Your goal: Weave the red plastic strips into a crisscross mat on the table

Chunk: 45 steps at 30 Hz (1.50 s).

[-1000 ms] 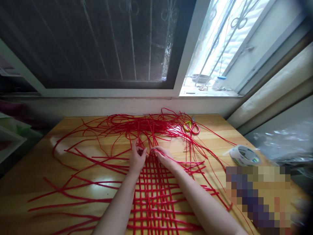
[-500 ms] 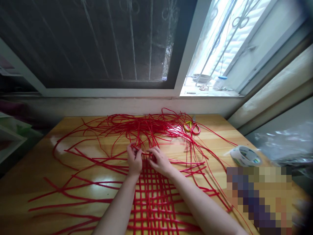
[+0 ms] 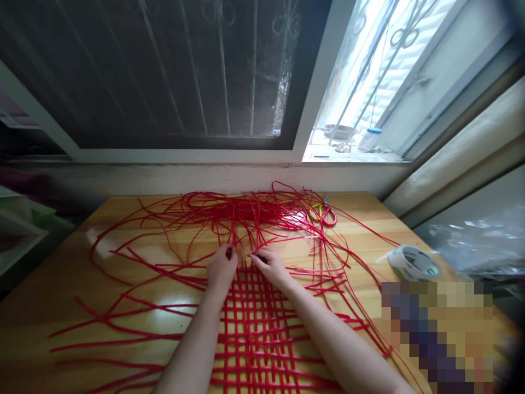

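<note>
Got my left hand (image 3: 221, 269) and right hand (image 3: 273, 268) each pinching red cord (image 3: 234, 234), far end of the woven grid (image 3: 251, 335).

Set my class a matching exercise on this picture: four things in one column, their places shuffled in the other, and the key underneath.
Things
1. scissors
2. tape roll
3. woven red grid
4. blue-lidded container

Places
A. near the right edge of the table
B. on the windowsill
C. at the right end of the tangled red strands
D. between the person's forearms

Pairs: 1-C, 2-A, 3-D, 4-B
</note>
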Each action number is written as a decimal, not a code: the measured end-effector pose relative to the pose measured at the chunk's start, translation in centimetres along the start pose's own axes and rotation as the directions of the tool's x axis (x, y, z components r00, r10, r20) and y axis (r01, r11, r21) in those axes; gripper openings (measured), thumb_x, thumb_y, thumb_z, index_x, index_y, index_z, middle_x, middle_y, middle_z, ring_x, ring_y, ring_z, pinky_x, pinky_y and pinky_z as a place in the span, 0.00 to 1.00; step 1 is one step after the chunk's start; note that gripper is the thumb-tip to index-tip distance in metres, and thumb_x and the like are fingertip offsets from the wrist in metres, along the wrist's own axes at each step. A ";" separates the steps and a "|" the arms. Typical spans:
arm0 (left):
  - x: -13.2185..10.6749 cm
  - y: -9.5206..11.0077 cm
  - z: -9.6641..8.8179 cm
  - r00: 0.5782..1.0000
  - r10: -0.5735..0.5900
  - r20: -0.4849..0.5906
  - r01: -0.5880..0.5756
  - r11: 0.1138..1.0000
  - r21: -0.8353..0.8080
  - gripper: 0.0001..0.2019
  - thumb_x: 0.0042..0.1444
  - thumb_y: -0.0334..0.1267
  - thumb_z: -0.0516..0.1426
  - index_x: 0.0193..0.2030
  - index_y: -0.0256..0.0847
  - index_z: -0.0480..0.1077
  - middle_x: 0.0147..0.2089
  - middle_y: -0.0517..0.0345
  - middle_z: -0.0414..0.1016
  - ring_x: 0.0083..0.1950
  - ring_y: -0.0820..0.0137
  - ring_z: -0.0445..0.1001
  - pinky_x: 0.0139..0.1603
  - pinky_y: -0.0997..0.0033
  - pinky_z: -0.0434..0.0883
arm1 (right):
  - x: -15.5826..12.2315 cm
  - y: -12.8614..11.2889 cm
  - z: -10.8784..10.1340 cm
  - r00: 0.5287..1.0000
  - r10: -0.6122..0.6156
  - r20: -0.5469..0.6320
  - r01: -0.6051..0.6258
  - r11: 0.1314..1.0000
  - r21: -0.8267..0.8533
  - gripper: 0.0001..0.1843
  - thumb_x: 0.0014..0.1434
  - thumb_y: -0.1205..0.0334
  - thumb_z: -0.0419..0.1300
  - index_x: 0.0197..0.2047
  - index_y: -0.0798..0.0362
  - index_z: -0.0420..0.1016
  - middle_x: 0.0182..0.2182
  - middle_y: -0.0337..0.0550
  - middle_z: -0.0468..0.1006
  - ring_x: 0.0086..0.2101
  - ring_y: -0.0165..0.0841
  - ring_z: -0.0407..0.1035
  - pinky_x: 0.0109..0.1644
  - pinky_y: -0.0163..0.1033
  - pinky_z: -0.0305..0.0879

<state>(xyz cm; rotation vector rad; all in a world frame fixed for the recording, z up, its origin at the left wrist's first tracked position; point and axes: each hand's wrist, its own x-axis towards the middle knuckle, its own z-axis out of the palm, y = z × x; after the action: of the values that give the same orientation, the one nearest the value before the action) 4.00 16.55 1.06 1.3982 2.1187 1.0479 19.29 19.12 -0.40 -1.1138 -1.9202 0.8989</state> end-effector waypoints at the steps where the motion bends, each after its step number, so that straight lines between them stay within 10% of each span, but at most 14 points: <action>1: 0.0 0.0 0.0 1.000 -0.001 0.014 0.001 0.999 0.038 0.08 0.52 0.40 0.52 0.34 0.42 0.69 0.32 0.54 0.75 0.35 0.65 0.72 0.34 0.69 0.64 | 0.0 0.0 0.0 1.000 0.012 -0.012 -0.012 1.000 0.012 0.10 0.56 0.59 0.54 0.30 0.53 0.74 0.28 0.41 0.74 0.31 0.31 0.67 0.37 0.34 0.63; 13: -0.1 0.5 0.3 0.983 0.024 0.181 -0.070 0.965 0.252 0.06 0.47 0.32 0.55 0.34 0.37 0.70 0.36 0.47 0.74 0.39 0.63 0.72 0.36 0.69 0.64 | -1.0 -1.3 -0.3 0.983 -0.170 0.071 0.175 0.981 -0.083 0.10 0.57 0.60 0.54 0.35 0.49 0.76 0.36 0.43 0.75 0.39 0.32 0.67 0.46 0.37 0.61; 22: 0.1 1.4 -0.3 0.957 0.046 0.286 -0.136 0.943 0.304 0.08 0.49 0.39 0.54 0.31 0.38 0.72 0.32 0.46 0.75 0.36 0.61 0.74 0.33 0.69 0.64 | 1.0 -1.4 0.7 0.991 0.135 0.016 -0.129 0.974 -0.187 0.07 0.53 0.59 0.55 0.30 0.49 0.73 0.24 0.37 0.75 0.26 0.29 0.66 0.29 0.31 0.57; 33: 1.3 1.2 -0.7 0.940 0.026 0.340 -0.141 0.938 0.317 0.09 0.47 0.41 0.54 0.30 0.39 0.72 0.31 0.44 0.76 0.36 0.57 0.74 0.33 0.67 0.65 | 1.3 -1.0 1.5 0.997 0.071 -0.043 -0.076 0.988 -0.135 0.07 0.51 0.59 0.54 0.28 0.52 0.69 0.22 0.36 0.71 0.24 0.28 0.64 0.29 0.30 0.56; 45: 0.7 -1.8 -1.1 0.921 0.193 0.339 -0.188 0.981 -0.048 0.11 0.47 0.38 0.53 0.37 0.39 0.70 0.29 0.59 0.72 0.30 0.71 0.70 0.32 0.73 0.66 | 1.9 -0.1 2.0 0.989 0.147 -0.007 -0.147 0.988 -0.040 0.09 0.54 0.58 0.53 0.30 0.52 0.71 0.25 0.36 0.73 0.27 0.28 0.66 0.31 0.31 0.59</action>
<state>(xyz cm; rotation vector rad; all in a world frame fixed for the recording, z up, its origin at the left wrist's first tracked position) 1.88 16.39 0.49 1.6698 1.7493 0.8119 16.93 20.36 -0.87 -1.2941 -1.8794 0.9403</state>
